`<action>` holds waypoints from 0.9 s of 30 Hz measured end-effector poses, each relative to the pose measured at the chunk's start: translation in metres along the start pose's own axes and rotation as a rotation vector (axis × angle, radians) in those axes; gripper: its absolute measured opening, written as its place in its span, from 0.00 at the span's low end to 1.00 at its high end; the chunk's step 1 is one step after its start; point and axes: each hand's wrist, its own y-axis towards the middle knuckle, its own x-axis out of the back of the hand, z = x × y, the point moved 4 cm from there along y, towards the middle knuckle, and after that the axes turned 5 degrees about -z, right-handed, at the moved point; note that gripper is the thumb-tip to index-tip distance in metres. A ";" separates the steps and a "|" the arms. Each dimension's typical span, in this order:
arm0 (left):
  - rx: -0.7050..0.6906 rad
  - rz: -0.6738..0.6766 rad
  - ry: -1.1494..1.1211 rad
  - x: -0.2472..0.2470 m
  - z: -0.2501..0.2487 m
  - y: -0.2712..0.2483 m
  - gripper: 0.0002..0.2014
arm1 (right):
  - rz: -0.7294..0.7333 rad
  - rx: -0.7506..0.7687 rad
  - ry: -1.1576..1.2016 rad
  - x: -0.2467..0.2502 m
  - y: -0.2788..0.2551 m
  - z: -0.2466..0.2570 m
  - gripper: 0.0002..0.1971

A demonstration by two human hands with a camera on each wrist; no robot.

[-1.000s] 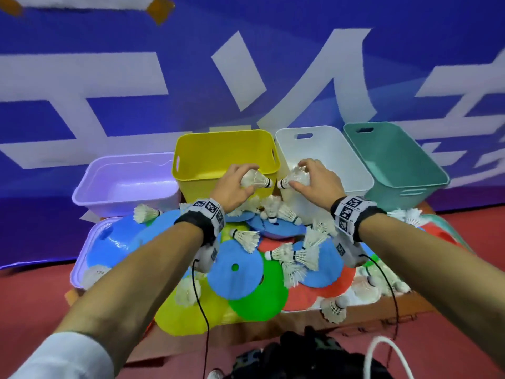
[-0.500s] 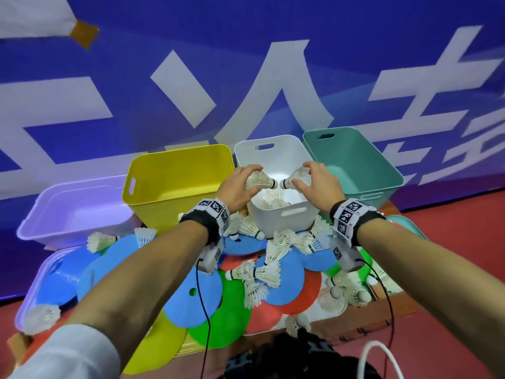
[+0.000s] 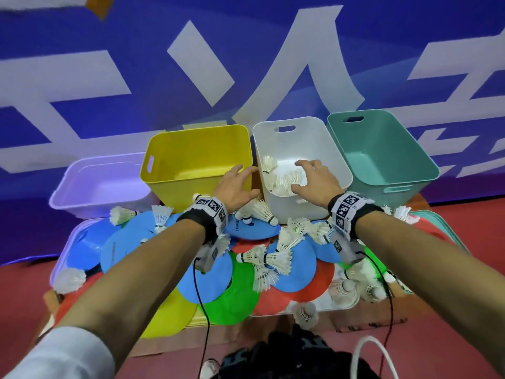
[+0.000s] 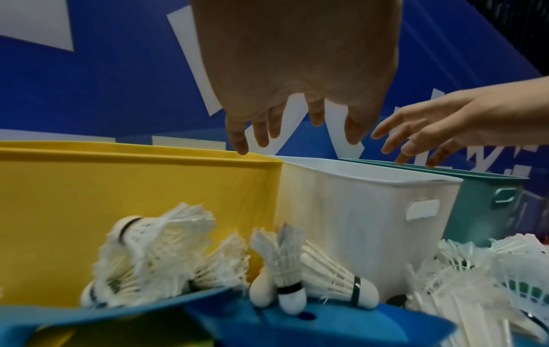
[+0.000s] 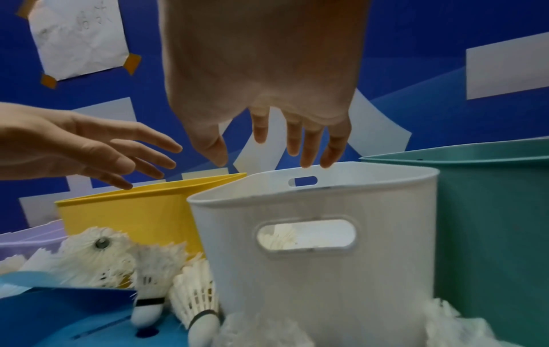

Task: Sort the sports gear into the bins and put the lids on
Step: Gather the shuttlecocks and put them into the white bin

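Note:
Four bins stand in a row: lilac (image 3: pixel 101 184), yellow (image 3: pixel 196 157), white (image 3: pixel 303 149) and teal (image 3: pixel 382 151). Several white shuttlecocks (image 3: pixel 281 179) lie inside the white bin. My left hand (image 3: pixel 237 184) hovers with spread, empty fingers over the gap between the yellow and white bins. My right hand (image 3: pixel 314 181) hangs open and empty above the white bin's near end. In the wrist views the left fingers (image 4: pixel 261 131) and right fingers (image 5: pixel 309 145) are straight above the bin rims. More shuttlecocks (image 3: pixel 262 258) lie scattered on coloured flat discs (image 3: pixel 213 272) in front.
A lilac lid (image 3: pixel 68 242) lies at the left under the blue discs, and a teal lid (image 3: pixel 442 228) shows at the right. Behind the bins hangs a blue banner with white characters. Wrist-camera cables trail down toward a dark bag (image 3: pixel 287 356) on the red floor.
Both hands carried a shuttlecock each to the white bin and let them go; the shuttlecocks now lie inside it. The fingers have spread open.

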 end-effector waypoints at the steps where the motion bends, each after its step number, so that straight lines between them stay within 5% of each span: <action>1: 0.003 -0.002 0.004 0.001 0.006 -0.005 0.32 | -0.011 0.023 -0.011 -0.002 -0.001 0.009 0.32; 12: 0.099 -0.016 -0.014 0.030 0.096 -0.077 0.30 | -0.028 0.304 -0.047 -0.044 -0.016 0.113 0.30; 20: 0.273 -0.057 -0.082 0.050 0.170 -0.146 0.36 | 0.078 0.456 -0.090 -0.097 -0.034 0.185 0.30; 27: 0.401 -0.084 -0.100 0.055 0.232 -0.209 0.30 | 0.200 0.569 -0.092 -0.151 -0.052 0.251 0.31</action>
